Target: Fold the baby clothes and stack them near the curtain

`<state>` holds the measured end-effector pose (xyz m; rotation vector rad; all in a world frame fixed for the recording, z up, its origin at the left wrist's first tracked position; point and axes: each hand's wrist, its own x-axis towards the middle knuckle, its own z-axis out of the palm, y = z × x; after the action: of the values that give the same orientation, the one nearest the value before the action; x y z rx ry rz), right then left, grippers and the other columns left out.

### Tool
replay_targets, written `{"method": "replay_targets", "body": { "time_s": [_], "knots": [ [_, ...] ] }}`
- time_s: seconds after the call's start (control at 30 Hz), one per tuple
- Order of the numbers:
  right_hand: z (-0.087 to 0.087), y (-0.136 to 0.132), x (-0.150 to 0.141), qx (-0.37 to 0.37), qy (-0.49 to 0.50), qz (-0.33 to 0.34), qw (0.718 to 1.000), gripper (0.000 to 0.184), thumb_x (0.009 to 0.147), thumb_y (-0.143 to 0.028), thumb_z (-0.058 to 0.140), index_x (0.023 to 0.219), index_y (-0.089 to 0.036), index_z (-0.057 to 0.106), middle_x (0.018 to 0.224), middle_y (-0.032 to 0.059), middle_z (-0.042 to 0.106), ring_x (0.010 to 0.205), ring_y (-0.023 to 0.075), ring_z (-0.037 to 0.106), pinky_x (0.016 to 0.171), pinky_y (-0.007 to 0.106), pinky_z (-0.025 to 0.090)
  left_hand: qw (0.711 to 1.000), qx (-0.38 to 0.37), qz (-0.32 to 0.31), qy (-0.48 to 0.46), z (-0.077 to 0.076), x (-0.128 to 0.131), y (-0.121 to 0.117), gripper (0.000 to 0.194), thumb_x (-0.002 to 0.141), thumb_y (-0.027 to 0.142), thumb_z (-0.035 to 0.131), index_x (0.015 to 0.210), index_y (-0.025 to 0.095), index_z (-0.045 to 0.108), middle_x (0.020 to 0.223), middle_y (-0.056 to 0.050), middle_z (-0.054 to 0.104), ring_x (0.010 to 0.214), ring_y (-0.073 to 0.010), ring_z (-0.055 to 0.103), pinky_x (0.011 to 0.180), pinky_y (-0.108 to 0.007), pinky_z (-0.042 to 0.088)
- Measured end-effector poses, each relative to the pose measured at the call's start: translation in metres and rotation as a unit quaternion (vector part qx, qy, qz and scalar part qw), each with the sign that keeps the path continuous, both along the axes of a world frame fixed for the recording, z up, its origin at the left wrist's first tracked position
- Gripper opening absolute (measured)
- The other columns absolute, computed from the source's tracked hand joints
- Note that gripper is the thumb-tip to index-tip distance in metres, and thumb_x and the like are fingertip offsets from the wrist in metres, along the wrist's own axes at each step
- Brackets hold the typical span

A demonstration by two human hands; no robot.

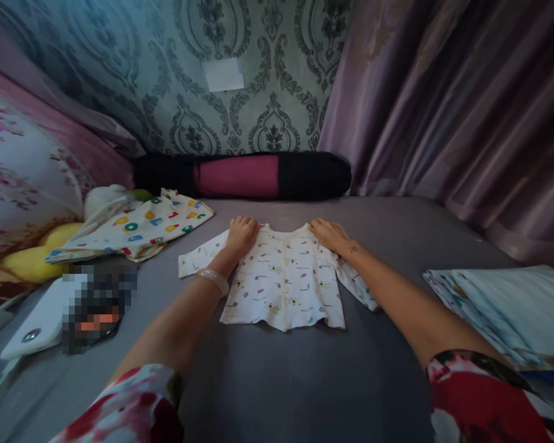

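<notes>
A small white baby shirt (284, 280) with a scattered print lies spread on the grey sheet, collar away from me and hem towards me. At its left shoulder is my left hand (244, 235), closed with the fingers bent over the fabric. My right hand (327, 234) is closed on the opposite shoulder, beside the collar. The left sleeve stretches out sideways; the right one slants down, partly under my forearm. My fingertips are partly hidden at both shoulders.
A printed cloth (143, 227) lies at the left beside yellow plush (34, 261) and a white device (46, 314). Folded fabric (508, 307) is stacked at the right. Along the patterned wall rests a long black and pink bag (237, 175). Curtains (420, 104) hang at the right.
</notes>
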<state>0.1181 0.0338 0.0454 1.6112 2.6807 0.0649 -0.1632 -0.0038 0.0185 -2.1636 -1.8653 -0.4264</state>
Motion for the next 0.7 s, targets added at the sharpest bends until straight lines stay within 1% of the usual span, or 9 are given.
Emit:
{"method": "replay_targets", "body": {
  "time_s": [0.1, 0.2, 0.3, 0.37, 0.47, 0.53, 0.6, 0.7],
  "knots": [
    [0.0, 0.013, -0.001, -0.004, 0.003, -0.003, 1.0, 0.037, 0.104, -0.035, 0.026, 0.12, -0.018, 0.055, 0.124, 0.0129, 0.059, 0.105, 0.0252, 0.062, 0.088, 0.037, 0.042, 1.0, 0.0, 0.009, -0.01, -0.002, -0.001, 0.015, 0.042, 0.099, 0.041, 0.03, 0.095, 0.018, 0.065, 0.103, -0.014, 0.065, 0.101, -0.0294, 0.053, 0.084, -0.041, 0.034],
    [-0.003, 0.022, 0.0, -0.019, 0.026, -0.007, 0.999, 0.035, 0.103, -0.034, 0.03, 0.117, -0.019, 0.057, 0.124, 0.0124, 0.06, 0.107, 0.0244, 0.061, 0.088, 0.034, 0.042, 0.999, -0.033, 0.018, -0.034, -0.004, -0.002, 0.023, 0.041, 0.098, 0.042, 0.033, 0.094, 0.019, 0.066, 0.103, -0.013, 0.067, 0.103, -0.0293, 0.055, 0.085, -0.041, 0.035],
    [-0.009, 0.03, 0.0, -0.043, 0.076, -0.014, 0.996, 0.03, 0.101, -0.033, 0.038, 0.114, -0.019, 0.06, 0.123, 0.0113, 0.062, 0.11, 0.023, 0.059, 0.087, 0.03, 0.042, 0.995, -0.075, 0.028, -0.06, -0.005, 0.0, 0.028, 0.038, 0.097, 0.044, 0.037, 0.094, 0.019, 0.066, 0.101, -0.011, 0.069, 0.102, -0.0287, 0.059, 0.087, -0.042, 0.036],
    [-0.011, 0.034, -0.002, -0.055, 0.106, -0.023, 0.993, 0.029, 0.099, -0.033, 0.042, 0.114, -0.018, 0.061, 0.121, 0.0114, 0.064, 0.11, 0.0222, 0.058, 0.087, 0.028, 0.041, 0.993, -0.086, 0.036, -0.071, -0.003, 0.003, 0.029, 0.038, 0.096, 0.045, 0.038, 0.095, 0.019, 0.066, 0.102, -0.011, 0.07, 0.103, -0.0287, 0.06, 0.089, -0.042, 0.036],
    [-0.011, 0.036, -0.008, -0.058, 0.129, -0.034, 0.989, 0.029, 0.098, -0.035, 0.044, 0.112, -0.017, 0.063, 0.12, 0.013, 0.064, 0.108, 0.0223, 0.059, 0.085, 0.027, 0.041, 0.991, -0.103, 0.036, -0.084, 0.0, 0.01, 0.032, 0.038, 0.095, 0.046, 0.04, 0.097, 0.019, 0.066, 0.104, -0.011, 0.07, 0.104, -0.029, 0.061, 0.091, -0.043, 0.038],
    [-0.01, 0.034, -0.012, -0.055, 0.134, -0.039, 0.989, 0.028, 0.098, -0.034, 0.045, 0.109, -0.016, 0.063, 0.117, 0.0133, 0.065, 0.106, 0.0225, 0.06, 0.084, 0.027, 0.041, 0.989, -0.112, 0.03, -0.096, 0.001, 0.015, 0.033, 0.036, 0.095, 0.043, 0.04, 0.099, 0.018, 0.066, 0.104, -0.011, 0.071, 0.102, -0.0275, 0.062, 0.09, -0.04, 0.04],
    [-0.011, 0.031, -0.014, -0.048, 0.139, -0.04, 0.988, 0.026, 0.098, -0.032, 0.044, 0.108, -0.017, 0.062, 0.116, 0.0128, 0.065, 0.105, 0.0221, 0.06, 0.083, 0.027, 0.041, 0.99, -0.093, 0.025, -0.104, 0.0, 0.019, 0.035, 0.032, 0.096, 0.037, 0.039, 0.101, 0.017, 0.065, 0.103, -0.012, 0.07, 0.101, -0.025, 0.062, 0.088, -0.036, 0.042],
    [-0.016, 0.028, -0.015, -0.022, 0.152, -0.037, 0.988, 0.025, 0.1, -0.031, 0.04, 0.109, -0.018, 0.059, 0.117, 0.0117, 0.064, 0.107, 0.021, 0.058, 0.086, 0.027, 0.04, 0.994, -0.034, 0.022, -0.097, -0.004, 0.02, 0.035, 0.031, 0.097, 0.031, 0.036, 0.101, 0.017, 0.063, 0.103, -0.012, 0.069, 0.102, -0.0234, 0.061, 0.088, -0.033, 0.043]
  ]
}}
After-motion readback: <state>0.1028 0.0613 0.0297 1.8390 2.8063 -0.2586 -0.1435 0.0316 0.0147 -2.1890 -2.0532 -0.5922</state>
